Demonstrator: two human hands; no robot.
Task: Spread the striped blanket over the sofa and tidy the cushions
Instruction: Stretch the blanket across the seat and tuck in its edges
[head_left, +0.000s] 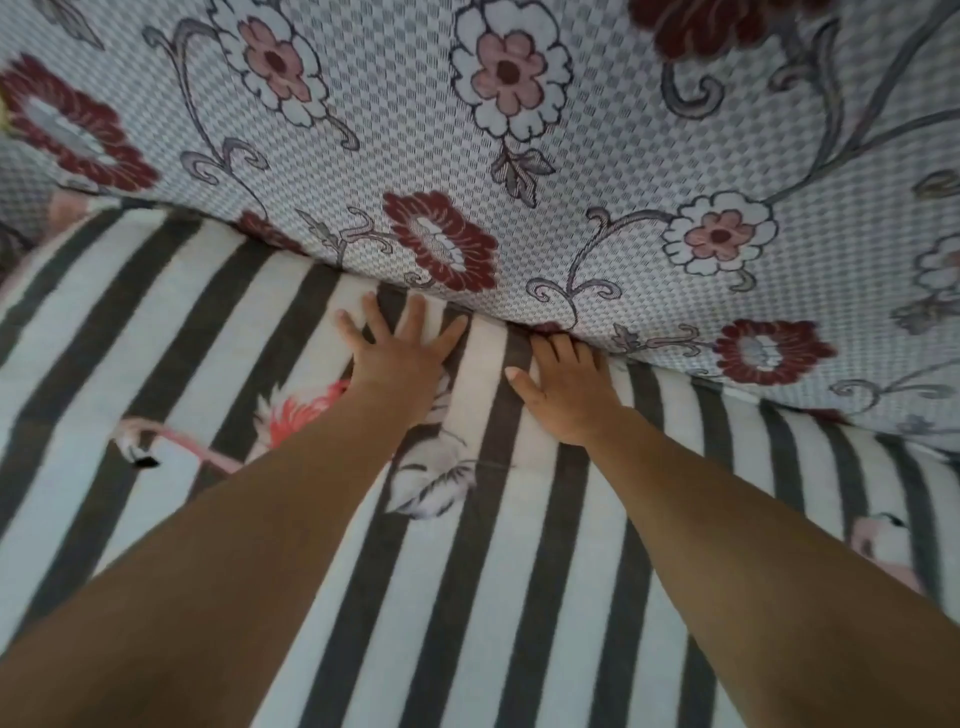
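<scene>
Tucking step: we press the striped blanket (519, 597) into the crease where seat meets floral backrest (519, 156).

Our left hand (400, 358) lies flat, fingers straight and fanned apart; our right hand (566, 389) pushes its fingertips out of sight under the backrest, thumb free. Soft, fleecy cloth, grey-and-white stripes with flamingo prints, covers the seat. Next, we judge, comes smoothing outward along the crease.

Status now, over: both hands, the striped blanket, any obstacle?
Left hand flat, fingers spread on striped blanket. Right hand pushing its edge under floral back cushion, fingertips hidden. No obstacle seen.
</scene>
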